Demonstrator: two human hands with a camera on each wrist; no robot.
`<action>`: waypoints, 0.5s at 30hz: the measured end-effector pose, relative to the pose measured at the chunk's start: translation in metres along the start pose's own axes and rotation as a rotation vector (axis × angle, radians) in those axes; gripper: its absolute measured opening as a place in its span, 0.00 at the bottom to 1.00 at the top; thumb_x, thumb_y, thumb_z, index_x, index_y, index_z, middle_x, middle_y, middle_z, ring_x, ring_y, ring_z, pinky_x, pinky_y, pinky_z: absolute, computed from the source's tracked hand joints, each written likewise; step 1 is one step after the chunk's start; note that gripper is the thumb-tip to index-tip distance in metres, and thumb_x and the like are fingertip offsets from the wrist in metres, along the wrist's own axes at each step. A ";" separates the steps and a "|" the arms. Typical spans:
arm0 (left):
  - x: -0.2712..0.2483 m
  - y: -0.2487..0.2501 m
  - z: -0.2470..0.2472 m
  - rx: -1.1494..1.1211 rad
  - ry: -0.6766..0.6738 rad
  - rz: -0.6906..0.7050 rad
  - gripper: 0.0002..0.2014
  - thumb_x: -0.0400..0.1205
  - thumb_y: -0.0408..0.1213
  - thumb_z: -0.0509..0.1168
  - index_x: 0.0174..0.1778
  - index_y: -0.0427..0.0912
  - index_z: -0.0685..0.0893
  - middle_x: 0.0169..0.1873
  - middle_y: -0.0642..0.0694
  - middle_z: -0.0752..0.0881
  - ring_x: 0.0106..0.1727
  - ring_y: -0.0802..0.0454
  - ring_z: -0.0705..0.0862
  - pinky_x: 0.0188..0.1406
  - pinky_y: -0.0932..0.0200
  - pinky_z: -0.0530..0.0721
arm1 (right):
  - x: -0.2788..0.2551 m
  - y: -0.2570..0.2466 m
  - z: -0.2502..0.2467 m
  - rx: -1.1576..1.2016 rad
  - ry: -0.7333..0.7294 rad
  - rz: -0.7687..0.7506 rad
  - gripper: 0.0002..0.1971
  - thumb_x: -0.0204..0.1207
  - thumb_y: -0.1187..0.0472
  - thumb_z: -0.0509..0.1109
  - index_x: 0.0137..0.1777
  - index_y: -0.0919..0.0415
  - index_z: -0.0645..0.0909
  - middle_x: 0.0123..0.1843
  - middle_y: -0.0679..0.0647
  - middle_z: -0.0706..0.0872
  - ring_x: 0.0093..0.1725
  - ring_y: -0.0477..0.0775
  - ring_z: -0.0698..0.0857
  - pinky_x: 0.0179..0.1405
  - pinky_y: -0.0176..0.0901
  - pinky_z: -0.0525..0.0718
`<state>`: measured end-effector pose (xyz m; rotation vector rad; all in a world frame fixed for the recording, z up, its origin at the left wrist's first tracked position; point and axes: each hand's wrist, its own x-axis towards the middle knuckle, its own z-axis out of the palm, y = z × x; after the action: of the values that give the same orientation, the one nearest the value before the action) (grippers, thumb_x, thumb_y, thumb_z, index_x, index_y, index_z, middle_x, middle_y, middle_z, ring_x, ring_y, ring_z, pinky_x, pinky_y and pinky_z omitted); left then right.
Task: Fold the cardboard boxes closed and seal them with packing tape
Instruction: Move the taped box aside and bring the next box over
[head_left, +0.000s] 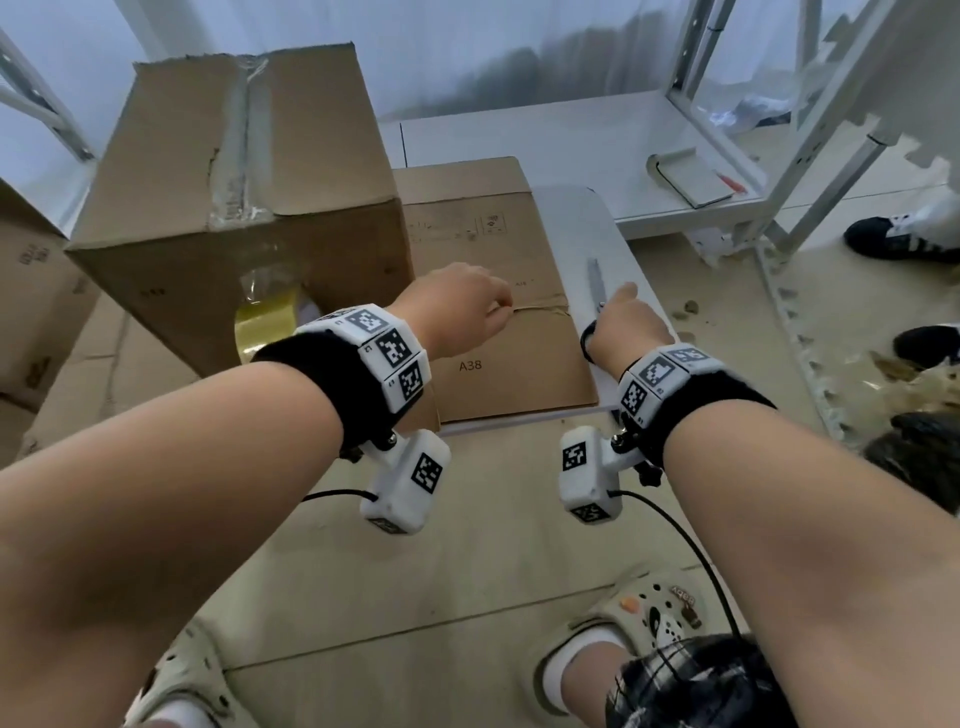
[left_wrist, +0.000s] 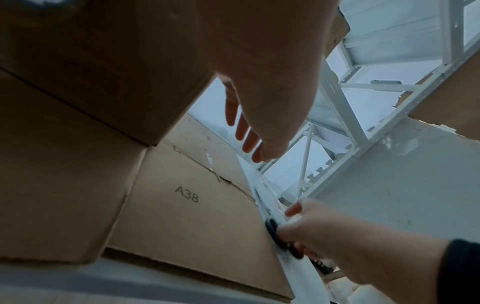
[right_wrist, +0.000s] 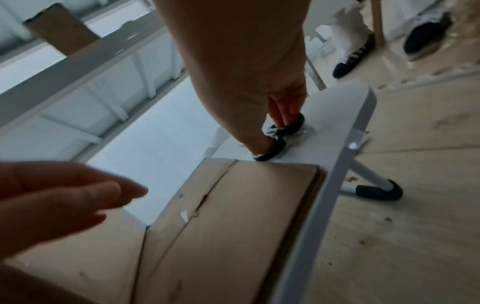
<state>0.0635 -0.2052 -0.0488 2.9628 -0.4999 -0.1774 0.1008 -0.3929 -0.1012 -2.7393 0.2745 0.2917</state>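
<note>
Cardboard boxes are at two stages: the tall brown carton (head_left: 228, 171) at your left on the small white table (head_left: 618, 260) is folded shut with clear tape along its top seam, while the flattened brown box marked A38 (head_left: 498, 312) beside it is unformed and unsealed. Your left hand (head_left: 462, 306) hovers over the flat box with fingers relaxed, holding nothing. Your right hand (head_left: 623, 325) curls round the black handles of the scissors (head_left: 595, 291) on the table, and the yellowish roll of packing tape (head_left: 265, 322) waits against the carton.

Hidden, cropped and blurred parts

The right hand (head_left: 626, 325) covers most of the scissors' (head_left: 594, 291) black handles; the tape roll (head_left: 265, 325) is partly behind the left wrist; small print on the flattened box (head_left: 498, 312) is unreadable at the far end.
</note>
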 end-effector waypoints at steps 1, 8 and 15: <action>-0.001 0.000 0.000 -0.007 0.003 -0.001 0.16 0.85 0.45 0.54 0.61 0.47 0.84 0.58 0.48 0.84 0.60 0.47 0.79 0.57 0.44 0.81 | 0.001 -0.004 -0.003 0.046 0.026 -0.017 0.21 0.80 0.64 0.62 0.70 0.67 0.62 0.63 0.68 0.80 0.61 0.69 0.81 0.57 0.56 0.78; -0.019 0.002 -0.025 -0.033 0.128 0.038 0.16 0.86 0.44 0.55 0.62 0.45 0.84 0.58 0.47 0.84 0.58 0.49 0.81 0.57 0.47 0.81 | -0.021 -0.058 -0.028 0.467 0.096 -0.082 0.23 0.78 0.63 0.68 0.69 0.65 0.65 0.61 0.61 0.81 0.54 0.61 0.81 0.44 0.42 0.73; -0.068 -0.018 -0.070 -0.010 0.316 0.023 0.15 0.86 0.40 0.54 0.59 0.41 0.85 0.53 0.44 0.86 0.53 0.47 0.82 0.56 0.51 0.80 | -0.063 -0.113 -0.026 0.834 0.027 -0.249 0.17 0.76 0.64 0.71 0.63 0.69 0.80 0.49 0.58 0.82 0.53 0.61 0.84 0.61 0.57 0.83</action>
<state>0.0149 -0.1581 0.0235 2.8941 -0.4865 0.2855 0.0700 -0.2905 -0.0243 -1.9221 0.0364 0.0455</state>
